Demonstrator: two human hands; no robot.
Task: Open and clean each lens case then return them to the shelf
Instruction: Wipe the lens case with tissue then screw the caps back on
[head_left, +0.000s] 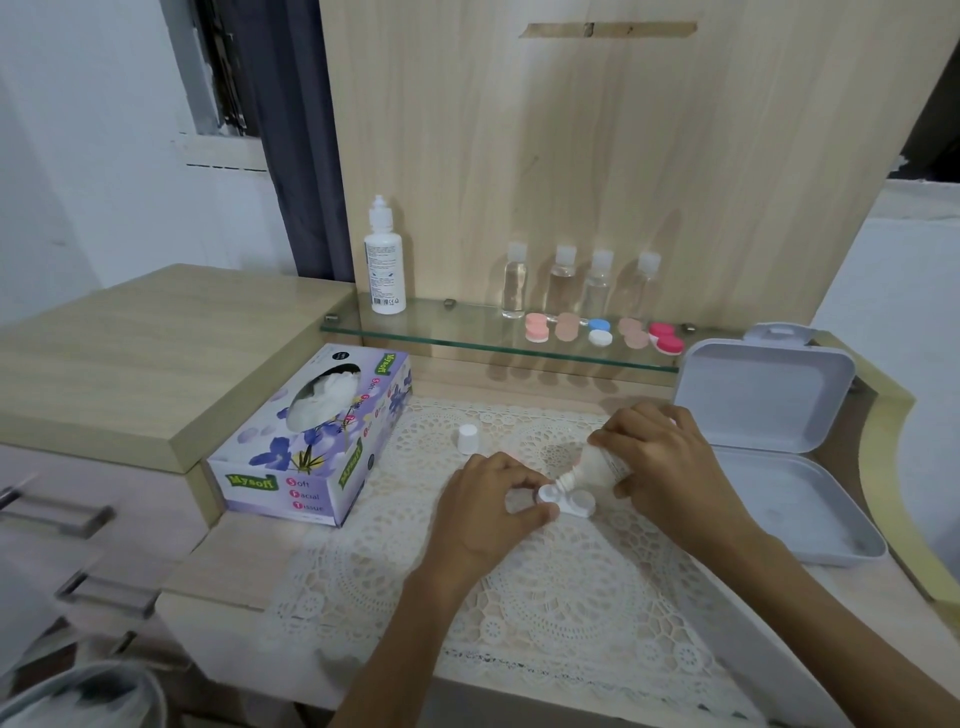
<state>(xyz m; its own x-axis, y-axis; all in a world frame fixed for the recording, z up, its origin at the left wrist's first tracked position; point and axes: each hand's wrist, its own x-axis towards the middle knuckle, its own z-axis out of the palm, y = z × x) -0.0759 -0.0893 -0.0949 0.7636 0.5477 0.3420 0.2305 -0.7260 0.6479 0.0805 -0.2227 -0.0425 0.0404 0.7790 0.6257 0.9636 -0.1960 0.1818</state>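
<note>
While left hand pinches the white two-well case on the mat, right hand grips a tilted bottle touching it. Shelf holds five coloured cases, four clear bottles.

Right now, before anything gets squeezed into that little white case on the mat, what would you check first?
1. Case held steady: the left hand pinches the white lens case against the lace mat: ok.
2. Bottle aimed: the right hand holds the bottle tilted, nozzle down at the case: ok.
3. Cap off and standing on the mat: ok.
4. Both case lids off and set aside: cannot tell, fingers hide that side.
5. Liquid already in the wells: cannot tell.
6. Tissue box beside the mat, with a tissue sticking out: ok.
</note>
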